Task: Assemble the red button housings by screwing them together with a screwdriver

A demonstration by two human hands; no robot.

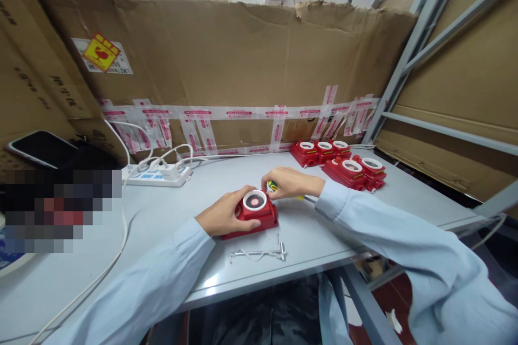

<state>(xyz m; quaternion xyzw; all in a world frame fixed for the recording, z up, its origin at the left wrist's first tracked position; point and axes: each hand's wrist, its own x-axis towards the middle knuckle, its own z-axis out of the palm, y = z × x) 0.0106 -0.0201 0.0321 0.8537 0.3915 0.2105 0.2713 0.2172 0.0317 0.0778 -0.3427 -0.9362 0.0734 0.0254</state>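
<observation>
A red box-shaped housing (263,221) sits on the tabletop (174,253) near its front edge, between the two hands. At the centre of its round dark window is a small red-and-white disc (254,202) whose print is too small to read; a smooth white ring (266,202) frames the window. The left hand (230,214) is clamped around the housing's left side, thumb along the front. The right hand (289,181), just beside it, is closed around a screwdriver (273,186) with a green-and-yellow handle, its shaft pointing away toward the sleeve.

In front of the housing lie a small screw (277,239) and a T-shaped metal rod (257,253), with a thin white strip across it. Toward the back right stand more red housings (343,172), glossy and white-ringed. At the back left is a white power strip (156,178) with plugs in it.

Behind rises a ragged-edged corrugated cardboard sheet (243,54). It bears a white label (125,62) seemingly reading "LM270", upside down, under a yellow sticker (101,54) with a red broken-glass symbol, and strips of white tape (238,113) with illegible red print
</observation>
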